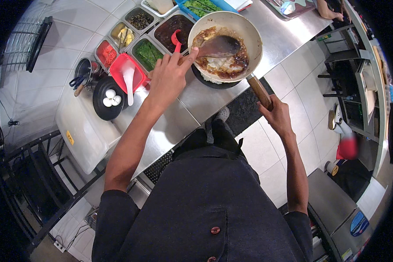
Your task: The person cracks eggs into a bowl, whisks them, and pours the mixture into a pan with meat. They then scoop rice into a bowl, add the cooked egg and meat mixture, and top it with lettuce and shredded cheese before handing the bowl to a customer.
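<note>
My right hand (276, 114) is closed around the wooden handle (259, 89) of a cream-coloured frying pan (244, 26). Between the fingers of my left hand (170, 77) is a brown wooden spatula (220, 46), its blade inside the pan. Brown, saucy food with pale pieces (239, 61) lies around the blade; its exact kind I cannot tell. The pan is tilted over a dark plate (225, 84). White rice (210, 79) shows at that plate's edge, and the pan hides the rest.
Left of the pan stand metal tubs of dark sauce (169, 31), green leaves (147, 54) and red shreds (106, 53). A red container (118, 70) holds a white paddle (129, 83). Eggs (111, 98) sit in a black bowl (101, 110). Another person's arm (326, 9) is at the far right.
</note>
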Tool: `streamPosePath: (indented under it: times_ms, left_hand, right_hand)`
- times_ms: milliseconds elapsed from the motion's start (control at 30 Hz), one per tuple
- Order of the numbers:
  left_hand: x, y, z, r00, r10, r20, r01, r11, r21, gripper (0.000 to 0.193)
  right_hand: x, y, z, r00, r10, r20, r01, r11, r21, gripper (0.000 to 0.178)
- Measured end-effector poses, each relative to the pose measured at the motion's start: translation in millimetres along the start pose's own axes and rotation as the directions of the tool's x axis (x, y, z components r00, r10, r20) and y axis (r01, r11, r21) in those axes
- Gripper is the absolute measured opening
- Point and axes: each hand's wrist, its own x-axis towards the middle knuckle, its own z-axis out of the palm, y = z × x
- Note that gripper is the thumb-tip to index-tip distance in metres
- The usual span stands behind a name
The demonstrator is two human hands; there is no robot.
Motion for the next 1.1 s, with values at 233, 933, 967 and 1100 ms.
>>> streamPosePath:
  times_ms: [233,933,967,1100]
  left_hand:
    - [-26.2,-8.9,18.0,0.998,0.042,0.044,-0.040,0.998,-0.042,0.072]
    - [-8.0,-22.2,12.6,0.998,0.052,0.028,-0.052,0.998,-0.021,0.073]
    - [-11.3,-22.8,13.1,0.998,0.051,0.047,-0.051,0.999,-0.007,0.072]
    - [-21.1,-23.5,15.0,0.993,0.028,0.113,-0.029,1.000,0.003,0.071]
  right_hand:
    - [-8.7,-6.3,1.4,0.998,0.062,-0.028,-0.061,0.997,0.038,0.032]
    - [-16.4,0.3,12.1,0.993,0.035,-0.117,-0.037,0.999,-0.011,0.028]
    - [-17.6,2.5,14.3,0.992,0.027,-0.126,-0.029,0.999,-0.018,0.028]
    - [-19.6,7.9,19.3,0.989,-0.015,-0.149,0.008,0.999,-0.049,0.029]
